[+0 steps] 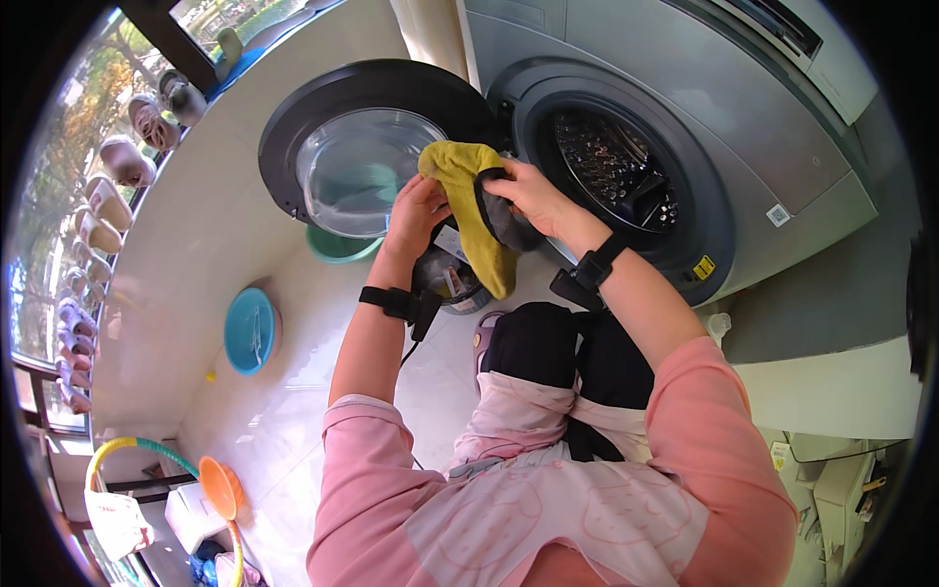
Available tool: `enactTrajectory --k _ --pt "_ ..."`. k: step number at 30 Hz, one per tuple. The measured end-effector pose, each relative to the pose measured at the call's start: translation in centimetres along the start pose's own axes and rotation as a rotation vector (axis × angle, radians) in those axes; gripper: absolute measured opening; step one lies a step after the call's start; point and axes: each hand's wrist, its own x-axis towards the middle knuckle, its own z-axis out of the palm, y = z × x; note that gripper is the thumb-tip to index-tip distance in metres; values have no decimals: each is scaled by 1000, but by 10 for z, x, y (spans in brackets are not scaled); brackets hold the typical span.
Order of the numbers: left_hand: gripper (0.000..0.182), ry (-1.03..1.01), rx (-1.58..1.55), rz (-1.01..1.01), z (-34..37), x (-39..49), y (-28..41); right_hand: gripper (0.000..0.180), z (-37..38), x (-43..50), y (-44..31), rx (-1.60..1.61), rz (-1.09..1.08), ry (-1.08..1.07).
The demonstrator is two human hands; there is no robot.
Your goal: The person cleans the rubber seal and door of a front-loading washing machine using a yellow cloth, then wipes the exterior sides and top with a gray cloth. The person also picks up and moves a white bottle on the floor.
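A yellow towelling cloth with a dark edge and grey side (469, 198) hangs between my two hands. My left hand (419, 213) pinches its left side near the top. My right hand (532, 194) grips the dark edge and the grey part. Behind the cloth, the round door (352, 161) of a front-loading washing machine (763, 147) stands wide open to the left. The drum (612, 169) shows at the right, its metal wall shiny. Below the cloth is a dark bin (466, 301) with small items inside, partly hidden by the cloth.
A green basin (341, 253) sits under the door. A blue basin (249, 330) leans by the left wall. Several shoes (106, 202) line the windowsill. At lower left are an orange basin (220, 488) and a hoop (165, 451). My knees are below my hands.
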Motion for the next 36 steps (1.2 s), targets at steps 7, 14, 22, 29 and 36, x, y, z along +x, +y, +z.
enactTrajectory --k 7,14,22,29,36 --pt "29 103 2 66 -28 -9 17 35 1 -7 -15 -108 184 33" --pt "17 164 54 159 -20 -16 34 37 -5 -9 -33 58 52 102" --pt "9 102 142 266 7 -30 55 22 -16 -28 -63 411 -52 34" --pt "21 162 383 348 35 -23 57 20 -14 -77 -120 433 -42 29" --pt "42 -229 170 440 120 -48 1 52 18 -83 -117 60 -129 -295"
